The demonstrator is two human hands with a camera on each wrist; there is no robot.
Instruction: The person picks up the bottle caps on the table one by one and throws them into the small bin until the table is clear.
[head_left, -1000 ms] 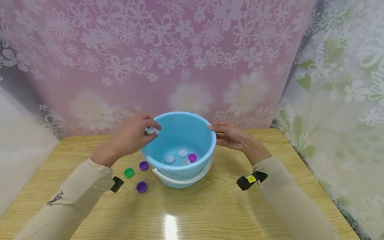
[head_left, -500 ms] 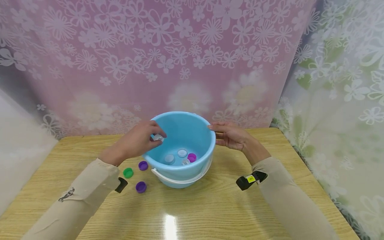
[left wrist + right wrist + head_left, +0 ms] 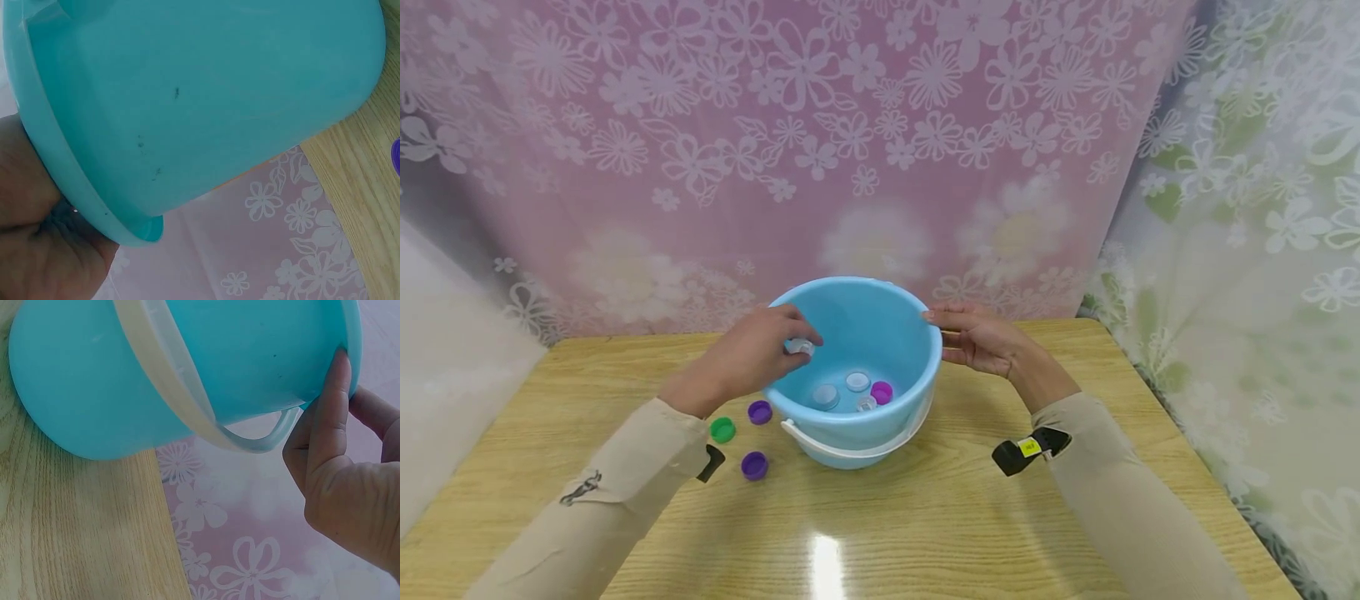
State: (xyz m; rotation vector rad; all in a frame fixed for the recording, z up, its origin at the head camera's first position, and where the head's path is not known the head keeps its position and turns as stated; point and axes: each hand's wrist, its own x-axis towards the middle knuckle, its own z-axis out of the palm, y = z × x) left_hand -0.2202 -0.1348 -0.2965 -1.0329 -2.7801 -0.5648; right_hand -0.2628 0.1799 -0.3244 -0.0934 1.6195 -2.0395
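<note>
A light blue bucket (image 3: 880, 329) stands on the table with its white handle (image 3: 857, 454) hanging down in front. Between thumb and fingers, my left hand (image 3: 745, 354) holds a clear whitish bottle cap (image 3: 801, 347) just inside the bucket's left rim. That cap is hidden in the left wrist view, where the hand (image 3: 37, 219) shows behind the rim. My right hand (image 3: 981, 340) grips the right rim, thumb over the edge and fingers against the outer wall. On the bucket's floor lie a white cap (image 3: 857, 382), a pale cap (image 3: 825, 397), a magenta cap (image 3: 882, 392) and a small clear cap (image 3: 867, 403).
Left of the bucket, a green cap (image 3: 722, 430) and two purple caps, one nearer the bucket (image 3: 760, 412) and one nearer the front (image 3: 755, 466), lie on the wooden table (image 3: 910, 533). A pink flowered curtain (image 3: 865, 167) hangs behind the table.
My left hand has moved right and slightly down with the clear cap, from the bucket's left rim to just inside it. My right hand stays on the rim.
</note>
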